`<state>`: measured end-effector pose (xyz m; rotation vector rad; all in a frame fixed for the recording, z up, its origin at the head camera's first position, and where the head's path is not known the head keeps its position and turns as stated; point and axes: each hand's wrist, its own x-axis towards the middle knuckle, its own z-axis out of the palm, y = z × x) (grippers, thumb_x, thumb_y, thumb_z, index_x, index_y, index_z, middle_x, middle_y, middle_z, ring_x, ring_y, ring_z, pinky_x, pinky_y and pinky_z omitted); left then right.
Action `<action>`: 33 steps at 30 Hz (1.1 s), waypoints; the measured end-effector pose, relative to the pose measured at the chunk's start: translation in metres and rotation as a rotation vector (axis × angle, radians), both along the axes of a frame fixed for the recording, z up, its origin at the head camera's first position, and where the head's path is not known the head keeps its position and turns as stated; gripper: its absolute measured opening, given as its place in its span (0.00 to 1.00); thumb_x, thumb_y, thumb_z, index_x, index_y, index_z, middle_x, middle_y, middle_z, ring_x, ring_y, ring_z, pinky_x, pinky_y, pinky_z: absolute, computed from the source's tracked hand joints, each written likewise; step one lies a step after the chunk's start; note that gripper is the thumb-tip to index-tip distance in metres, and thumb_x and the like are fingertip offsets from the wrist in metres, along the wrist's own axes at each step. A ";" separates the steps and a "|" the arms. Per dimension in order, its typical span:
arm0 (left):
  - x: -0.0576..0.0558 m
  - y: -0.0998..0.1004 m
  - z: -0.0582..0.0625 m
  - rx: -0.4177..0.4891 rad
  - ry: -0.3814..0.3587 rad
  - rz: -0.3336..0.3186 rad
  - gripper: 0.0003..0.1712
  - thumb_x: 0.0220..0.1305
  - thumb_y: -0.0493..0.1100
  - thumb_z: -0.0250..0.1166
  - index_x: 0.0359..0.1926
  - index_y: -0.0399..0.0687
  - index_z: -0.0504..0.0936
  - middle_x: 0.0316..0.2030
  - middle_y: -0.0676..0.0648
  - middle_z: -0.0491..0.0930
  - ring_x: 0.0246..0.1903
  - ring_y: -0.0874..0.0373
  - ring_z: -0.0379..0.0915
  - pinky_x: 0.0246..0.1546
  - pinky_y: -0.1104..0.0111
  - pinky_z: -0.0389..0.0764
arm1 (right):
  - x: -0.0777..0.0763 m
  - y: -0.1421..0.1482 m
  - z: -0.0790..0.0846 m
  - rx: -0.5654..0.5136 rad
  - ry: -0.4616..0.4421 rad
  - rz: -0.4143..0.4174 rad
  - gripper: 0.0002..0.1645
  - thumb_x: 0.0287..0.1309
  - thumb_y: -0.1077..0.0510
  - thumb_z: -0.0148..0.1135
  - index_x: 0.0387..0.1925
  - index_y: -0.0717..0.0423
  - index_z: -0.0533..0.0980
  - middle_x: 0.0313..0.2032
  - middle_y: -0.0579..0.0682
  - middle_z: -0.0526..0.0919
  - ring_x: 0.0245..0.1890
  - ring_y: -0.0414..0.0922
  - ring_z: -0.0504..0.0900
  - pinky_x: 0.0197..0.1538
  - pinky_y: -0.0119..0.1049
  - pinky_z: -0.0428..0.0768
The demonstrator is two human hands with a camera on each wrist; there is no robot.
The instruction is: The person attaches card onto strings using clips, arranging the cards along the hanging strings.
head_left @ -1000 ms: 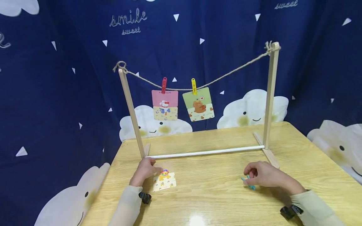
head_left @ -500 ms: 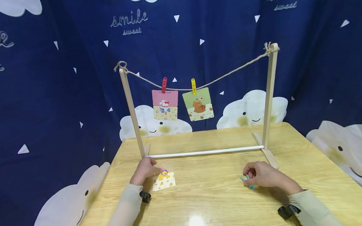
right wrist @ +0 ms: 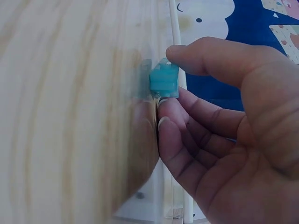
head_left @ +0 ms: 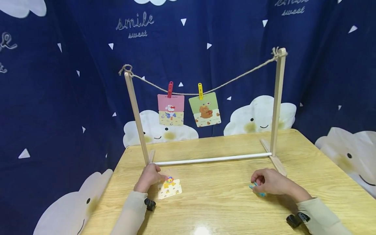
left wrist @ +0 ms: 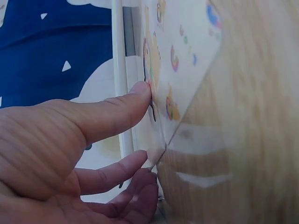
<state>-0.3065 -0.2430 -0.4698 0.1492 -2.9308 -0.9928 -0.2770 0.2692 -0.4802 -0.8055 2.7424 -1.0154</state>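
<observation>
A lion card [head_left: 170, 188] lies on the table below the left end of the frame. My left hand [head_left: 149, 178] rests at its left side. In the left wrist view the thumb [left wrist: 140, 91] touches the card's printed face, while the relaxed fingers stay apart from the thumb, tips near a card corner [left wrist: 170, 126]. At the right, my right hand [head_left: 269, 181] pinches a turquoise clothespin [head_left: 259, 192] low at the tabletop. Seen from the right wrist, the clothespin [right wrist: 164, 80] sits between thumb and fingertips, its far end partly hidden.
A wooden frame [head_left: 278, 104] with a white crossbar [head_left: 211, 159] stands behind both hands. Its sagging twine [head_left: 241, 76] carries a rabbit card [head_left: 171, 110] under a red clothespin [head_left: 170, 89] and a bear card [head_left: 205, 109] under a yellow clothespin [head_left: 200, 91].
The head view has shifted slightly. Both hands, the lion card and the turquoise clothespin keep nearly the same places on the table.
</observation>
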 end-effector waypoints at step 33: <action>0.019 -0.002 0.046 0.335 0.074 -0.169 0.18 0.64 0.31 0.69 0.55 0.39 0.81 0.37 0.44 0.70 0.35 0.51 0.67 0.36 0.63 0.71 | 0.004 0.008 0.003 -0.087 -0.010 -0.087 0.16 0.66 0.56 0.68 0.50 0.61 0.84 0.34 0.43 0.84 0.32 0.34 0.78 0.35 0.30 0.78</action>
